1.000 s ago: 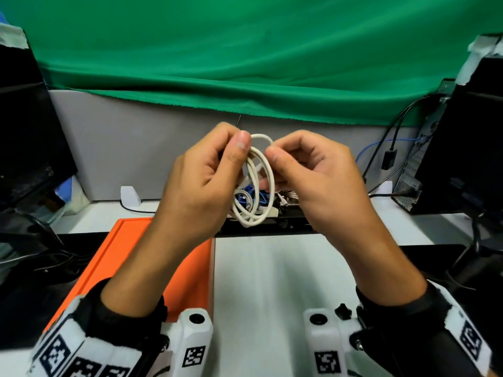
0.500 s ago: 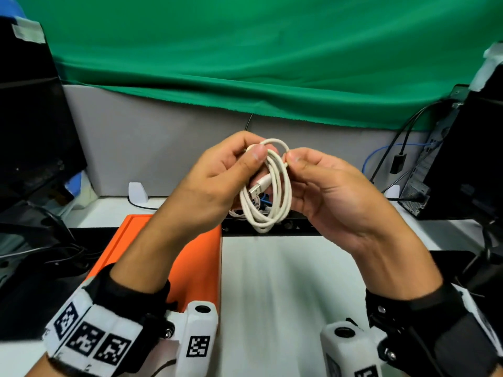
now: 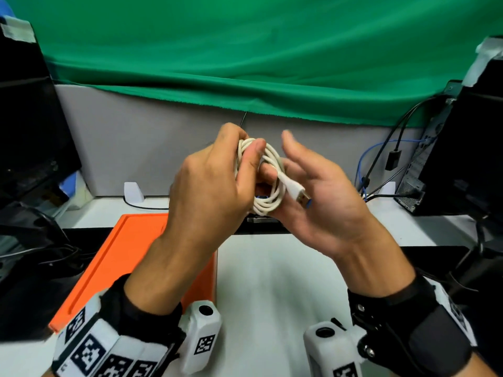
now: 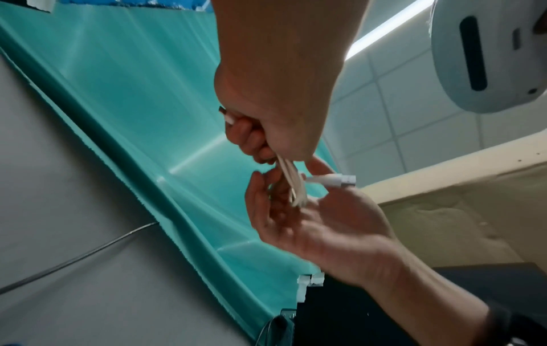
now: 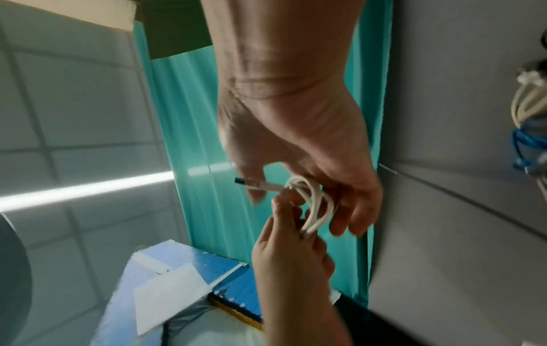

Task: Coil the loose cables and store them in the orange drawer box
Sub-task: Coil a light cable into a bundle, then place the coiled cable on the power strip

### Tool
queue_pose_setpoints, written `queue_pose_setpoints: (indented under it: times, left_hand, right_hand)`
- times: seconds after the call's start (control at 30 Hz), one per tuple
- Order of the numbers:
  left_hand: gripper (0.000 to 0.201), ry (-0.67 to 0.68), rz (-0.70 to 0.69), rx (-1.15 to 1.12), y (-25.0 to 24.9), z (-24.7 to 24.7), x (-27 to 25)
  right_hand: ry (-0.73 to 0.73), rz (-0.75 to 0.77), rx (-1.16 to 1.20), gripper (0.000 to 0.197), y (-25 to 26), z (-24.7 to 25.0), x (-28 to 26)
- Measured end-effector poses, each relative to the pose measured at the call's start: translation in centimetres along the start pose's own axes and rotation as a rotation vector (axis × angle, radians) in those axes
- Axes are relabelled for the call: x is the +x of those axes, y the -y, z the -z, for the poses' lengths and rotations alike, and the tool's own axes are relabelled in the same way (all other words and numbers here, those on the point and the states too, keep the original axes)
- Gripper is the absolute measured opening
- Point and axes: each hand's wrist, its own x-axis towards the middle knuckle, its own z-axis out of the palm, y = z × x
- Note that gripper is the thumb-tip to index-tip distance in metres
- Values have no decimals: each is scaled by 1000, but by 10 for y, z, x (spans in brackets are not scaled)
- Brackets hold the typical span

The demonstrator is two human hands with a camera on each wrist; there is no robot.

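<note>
A white USB cable (image 3: 272, 183) is wound into a small coil, held up in front of me above the desk. My left hand (image 3: 245, 142) pinches the coil's top between thumb and fingers. My right hand (image 3: 280, 156) lies open behind and under the coil, palm up, thumb raised. The cable's USB plug (image 3: 300, 197) sticks out over the right palm. In the left wrist view the strands (image 4: 293, 185) hang from my left fist. The right wrist view shows the coil (image 5: 313, 206) between both hands. The orange drawer box (image 3: 130, 257) lies below my left forearm.
A black monitor (image 3: 27, 131) stands at the left and a computer tower (image 3: 462, 148) at the right, with black and blue cables (image 3: 381, 164) hanging beside it. The white desk (image 3: 272, 281) runs below my hands. A grey partition (image 3: 136, 145) and green cloth close the back.
My right hand has let go of the coil and opened under it. The left hand keeps its pinch, and the USB plug now pokes out over the right palm.
</note>
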Motion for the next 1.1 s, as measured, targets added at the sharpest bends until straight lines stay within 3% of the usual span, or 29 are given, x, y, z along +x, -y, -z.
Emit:
queue_pose_setpoints:
  times: [0.1,0.23,0.33,0.5,0.57,0.67,0.77,0.9,1.1]
  left_hand:
    - [32,55,23,84,4,6,3]
    - [34,124,100,-25,14,10,8]
    - [36,161,150,-183,19,12,12]
    - [53,224,194,-215,25,16,16]
    - [51,421,265,-373,32,18,18]
    - [28,731,334,-602,43,19,16]
    - [26,793,331,-450,46,9,11]
    - [39,984,233,8,56,13,6]
    - [44,952,321,99,77,69,11]
  right_hand:
    - [47,13,-293,22,-2,4,-1]
    - [66,-24,-510,24,2,10,-6]
    - [86,11,-612,28,8,16,-10]
    - [93,51,-689,29,22,35,-15]
    - [55,67,-715,26,22,41,-13]
    - [-20,83,-682,23,20,52,-7]
    - [-49,-12,-655,20,7,62,1]
    - [-26,-246,-792,17,-31,85,16]
    - [-110,-576,-1141,14,-75,139,40]
